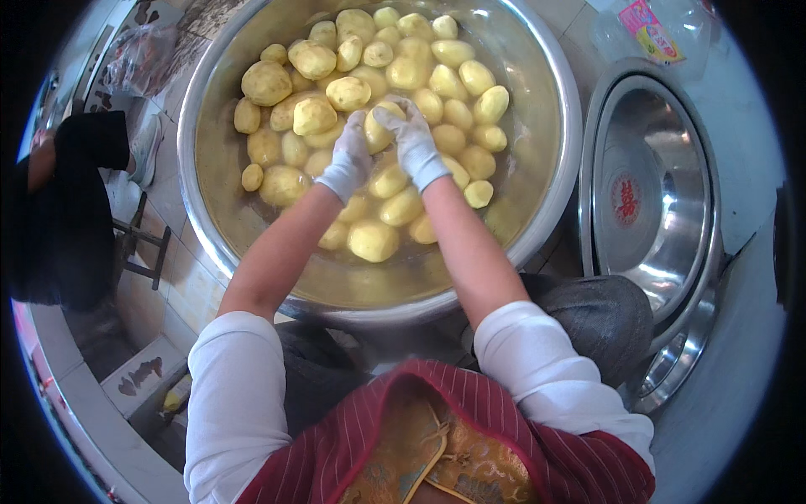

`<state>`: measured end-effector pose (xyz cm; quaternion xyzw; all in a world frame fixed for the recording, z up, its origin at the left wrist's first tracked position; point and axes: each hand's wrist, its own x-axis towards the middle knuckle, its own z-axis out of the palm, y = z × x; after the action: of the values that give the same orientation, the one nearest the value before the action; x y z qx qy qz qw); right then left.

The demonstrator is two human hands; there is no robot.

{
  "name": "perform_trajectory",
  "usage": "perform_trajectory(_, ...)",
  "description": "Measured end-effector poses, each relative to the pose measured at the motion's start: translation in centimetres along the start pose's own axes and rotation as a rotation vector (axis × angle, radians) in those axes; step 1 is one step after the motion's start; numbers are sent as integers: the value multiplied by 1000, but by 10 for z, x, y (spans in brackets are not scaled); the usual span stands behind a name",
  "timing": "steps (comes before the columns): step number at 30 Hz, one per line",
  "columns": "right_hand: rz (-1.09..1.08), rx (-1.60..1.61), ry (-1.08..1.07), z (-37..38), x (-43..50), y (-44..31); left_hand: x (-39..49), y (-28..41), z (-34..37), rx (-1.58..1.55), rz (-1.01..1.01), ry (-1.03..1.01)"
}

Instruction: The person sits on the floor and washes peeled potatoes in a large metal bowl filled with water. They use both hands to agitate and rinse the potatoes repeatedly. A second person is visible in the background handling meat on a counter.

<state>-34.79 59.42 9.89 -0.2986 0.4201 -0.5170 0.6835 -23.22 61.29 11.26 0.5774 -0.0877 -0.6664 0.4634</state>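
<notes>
A large round metal basin (pixel 535 145) holds cloudy water and many peeled potatoes (pixel 373 240), some piled above the surface. Both my hands wear thin whitish gloves and meet over the middle of the basin. My right hand (pixel 409 135) has its fingers closed around one peeled potato (pixel 380 128). My left hand (pixel 352 148) is beside that potato's left side, its fingertips close to it; whether it also grips is hard to tell. Peeled potatoes lie all around both hands, with a lighter one (pixel 315 116) just left of my left hand.
Nested steel basins (pixel 677 208) lean at the right, below clear plastic with a pink label (pixel 648 31). A person in dark clothes (pixel 63 214) is at the left, near a small dark stool (pixel 148 252). A plastic bag (pixel 141 60) lies at the upper left.
</notes>
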Motion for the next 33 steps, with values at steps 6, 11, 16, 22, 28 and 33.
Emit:
perform_trajectory(6,219,145,212,-4,7,-7,-6,8,11,589,34,20)
perform_trajectory(11,49,-209,370,4,10,12,-35,12,38,797,250,157)
perform_trajectory(16,-9,-61,-210,-11,-5,17,-19,54,6,485,-394,-206)
perform_trajectory(22,182,-579,106,-9,2,11,-2,-35,-17,1430,632,258)
perform_trajectory(28,-111,-1655,-81,9,-5,-1,6,1,-38,1789,959,77)
perform_trajectory(33,31,-1621,-502,28,-15,0,13,54,-53,1802,822,531)
